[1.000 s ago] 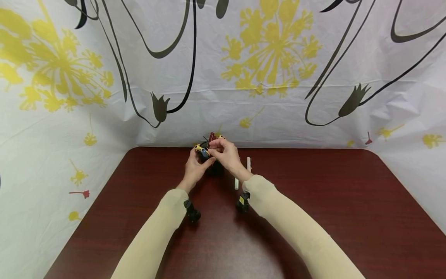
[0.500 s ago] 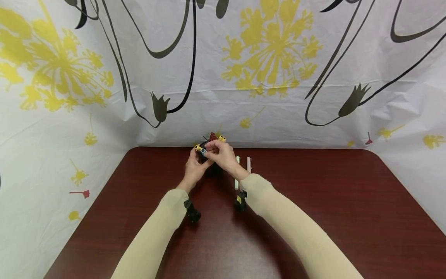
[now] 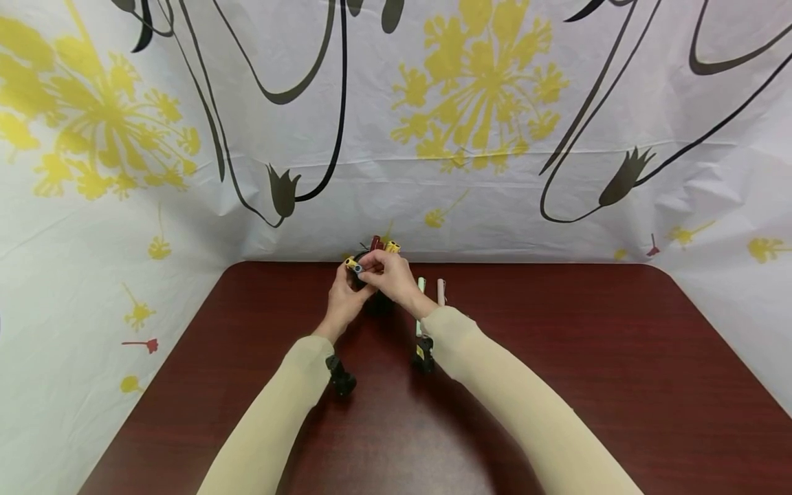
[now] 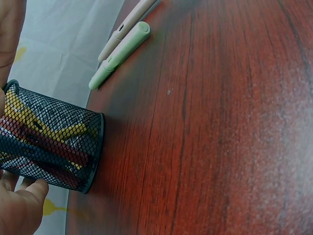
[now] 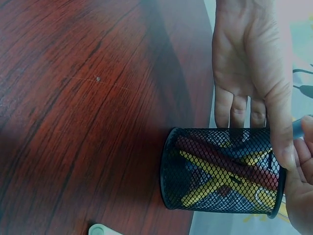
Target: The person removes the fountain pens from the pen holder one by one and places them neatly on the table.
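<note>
A black mesh pen holder (image 5: 222, 169) stands near the table's back edge with several pens inside, yellow, dark red and blue. My left hand (image 3: 345, 302) grips it from the left, its fingers reaching behind the mesh and its thumb on the near side, as the right wrist view shows. A blue pen (image 3: 357, 269) is pinched by my right hand (image 3: 391, 277) at the holder's rim. Beside its tip, a yellow pen end (image 3: 350, 262) sticks out on the left. Another yellow pen (image 3: 392, 246) and a dark red one (image 3: 376, 242) rise behind my right hand.
On the table (image 3: 557, 357), a mint green pen (image 4: 120, 55) and a pale pink pen (image 4: 127, 27) lie side by side to the right of the holder, partly under my right forearm in the head view. A patterned white sheet (image 3: 371, 137) hangs behind.
My right hand has shifted slightly left with the blue pen, closer to the yellow pen end. More of the mint green pen now shows. My left hand has stayed in place on the holder.
</note>
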Demonstrator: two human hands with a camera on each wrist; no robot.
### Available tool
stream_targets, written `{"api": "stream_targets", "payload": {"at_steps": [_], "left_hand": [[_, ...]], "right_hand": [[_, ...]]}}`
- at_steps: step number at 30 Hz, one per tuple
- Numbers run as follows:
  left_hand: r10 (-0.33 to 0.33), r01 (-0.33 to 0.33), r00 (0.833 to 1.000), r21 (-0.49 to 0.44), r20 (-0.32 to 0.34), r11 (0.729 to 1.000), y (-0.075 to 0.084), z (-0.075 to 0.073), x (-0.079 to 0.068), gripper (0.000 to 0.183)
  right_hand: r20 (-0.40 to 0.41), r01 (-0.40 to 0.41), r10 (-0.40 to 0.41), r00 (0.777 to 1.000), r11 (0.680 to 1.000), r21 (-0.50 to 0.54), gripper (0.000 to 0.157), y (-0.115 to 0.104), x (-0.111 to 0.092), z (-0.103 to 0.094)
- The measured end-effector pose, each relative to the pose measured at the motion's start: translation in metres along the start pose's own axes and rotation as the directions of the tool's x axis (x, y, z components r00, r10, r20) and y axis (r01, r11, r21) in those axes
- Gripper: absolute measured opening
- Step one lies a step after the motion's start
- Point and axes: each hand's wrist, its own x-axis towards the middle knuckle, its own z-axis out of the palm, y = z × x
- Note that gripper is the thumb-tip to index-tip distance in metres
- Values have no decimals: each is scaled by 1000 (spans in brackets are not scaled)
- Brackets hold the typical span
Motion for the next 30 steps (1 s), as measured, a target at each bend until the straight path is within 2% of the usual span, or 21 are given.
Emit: {"api": "stream_targets", "payload": {"at_steps": [6,20,30], "left_hand": [[4,-4,1000,-11,-2,1000,2,0,-1,78],[-19,19,1000,14,16,1000,1,-1,0,81],[-12,12,1000,6,13,1000,2,0,0,80]], "right_hand": [[-10,17,-17,1000,1000,-25,17,0,2,3],[-32,-8,6,999,998,-60,15,-1,2,8],[-90,38,-48,995,994,-101,13,1,0,12]]}}
